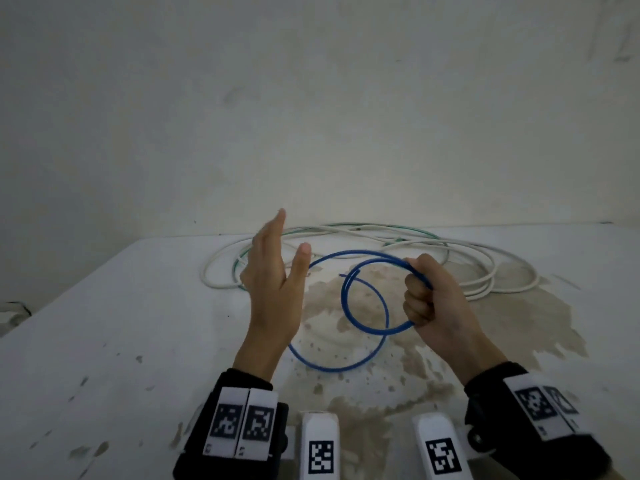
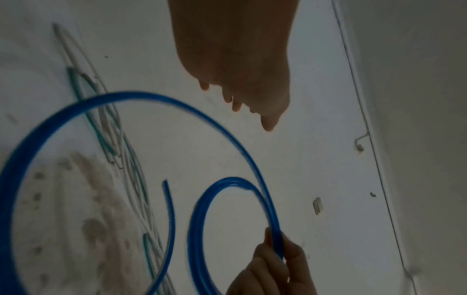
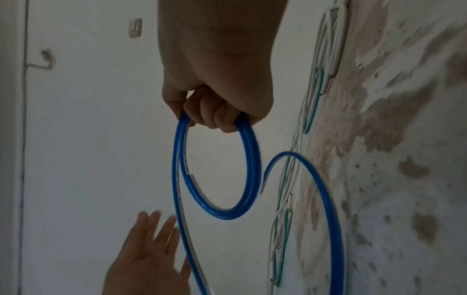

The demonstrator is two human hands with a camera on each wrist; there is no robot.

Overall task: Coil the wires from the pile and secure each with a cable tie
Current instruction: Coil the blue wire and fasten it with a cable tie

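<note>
A blue wire (image 1: 346, 306) is held above the white table in loops. My right hand (image 1: 424, 296) grips the small coil in its fist; the right wrist view shows the fingers (image 3: 215, 113) curled round the blue coil (image 3: 252, 165). A larger loose loop (image 2: 76, 111) of the same wire sweeps out to the left, and one cut end (image 1: 341, 274) points free. My left hand (image 1: 273, 271) hovers left of the coil with fingers straight and thumb apart, holding nothing. Behind lies the pile of white and green wires (image 1: 381, 237).
The white table (image 1: 104, 341) has a large brown stained patch (image 1: 450, 323) under and right of my hands. It ends at a pale wall (image 1: 311, 98) behind the wire pile. A small switch plate (image 3: 135, 28) sits on a wall.
</note>
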